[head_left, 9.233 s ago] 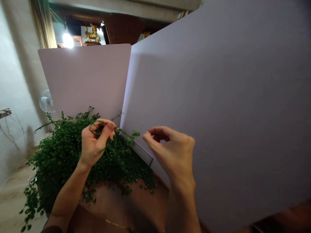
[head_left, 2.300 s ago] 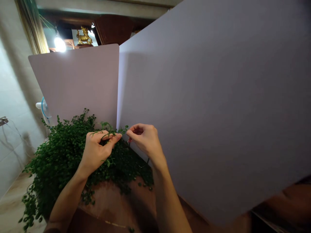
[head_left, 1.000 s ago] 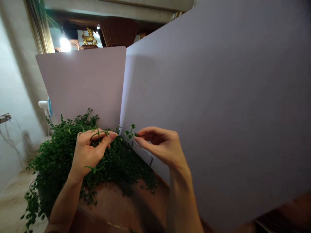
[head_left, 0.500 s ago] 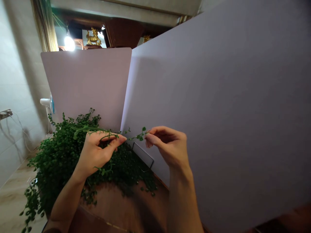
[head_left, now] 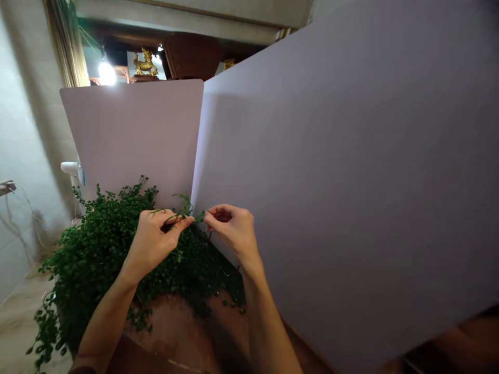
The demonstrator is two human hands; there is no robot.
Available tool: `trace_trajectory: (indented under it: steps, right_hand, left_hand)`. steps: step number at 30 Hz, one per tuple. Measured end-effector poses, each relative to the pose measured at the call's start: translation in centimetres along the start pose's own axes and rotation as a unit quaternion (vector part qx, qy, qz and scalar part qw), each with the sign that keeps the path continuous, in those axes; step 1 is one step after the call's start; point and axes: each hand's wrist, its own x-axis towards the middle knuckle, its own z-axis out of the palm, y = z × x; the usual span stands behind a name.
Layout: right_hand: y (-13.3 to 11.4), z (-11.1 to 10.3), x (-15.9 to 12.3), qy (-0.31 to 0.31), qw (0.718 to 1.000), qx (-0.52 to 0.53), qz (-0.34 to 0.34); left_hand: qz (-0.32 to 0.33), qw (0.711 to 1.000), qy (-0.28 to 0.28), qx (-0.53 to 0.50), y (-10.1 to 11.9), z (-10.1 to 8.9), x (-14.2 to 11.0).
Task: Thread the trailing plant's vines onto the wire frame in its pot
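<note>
"Green strand [head_left: 171,218]: where is it located?"

"It is held in the left hand [head_left: 158,239], above the trailing green plant [head_left: 101,234]. The strand is pinched between the thumb and the other fingers [head_left: 187,221], and part of it is looped over the hand."

"In what state is the right hand [head_left: 236,231]?"

"Its fingers are brought together and clamped on a small leafy tip [head_left: 200,216], which is positioned between the two hands. The hands are held near each other, with a narrow gap left between them. Whether the tip is joined to the strand cannot be told."

"How is the plant supported?"

"Its foliage is spread over a brown desk [head_left: 175,317], and some stems are hung down at the left side of the view. The container is hidden by leaves."

"What is arranged around the work area?"

"A pinkish panel [head_left: 136,135] is stood upright behind the plant, and a larger grey panel [head_left: 331,156] is set along the right side. A wire frame [head_left: 230,271] is partly hidden by the right hand and wrist. Above the pinkish panel, a lit bulb [head_left: 106,74] and a golden figurine [head_left: 145,64] are seen. A fan [head_left: 70,167] is partly covered by the same panel."
</note>
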Motion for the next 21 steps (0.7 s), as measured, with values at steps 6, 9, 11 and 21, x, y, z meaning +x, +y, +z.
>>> trace_trajectory:
  steps: [6,9,11,21]
  right_hand:
    - [2.3,-1.8,0.8,-0.017,0.996,-0.085,0.022]
    - [2.4,-1.2,0.6,-0.085,0.993,-0.082,0.011]
    - [2.3,-0.5,0.4,-0.142,0.987,-0.072,0.010]
    - [-0.6,-1.8,-0.5,-0.301,0.918,0.258,-0.003]
  left_hand:
    - [-0.156,0.969,0.137,-0.134,-1.1,-4.1,0.8]
    - [-0.169,0.952,0.093,-0.239,-2.1,-3.4,1.7]
    - [-0.178,0.944,0.045,-0.275,-2.2,-2.1,2.0]
    - [-0.190,0.935,-0.044,-0.296,-0.9,0.0,1.4]
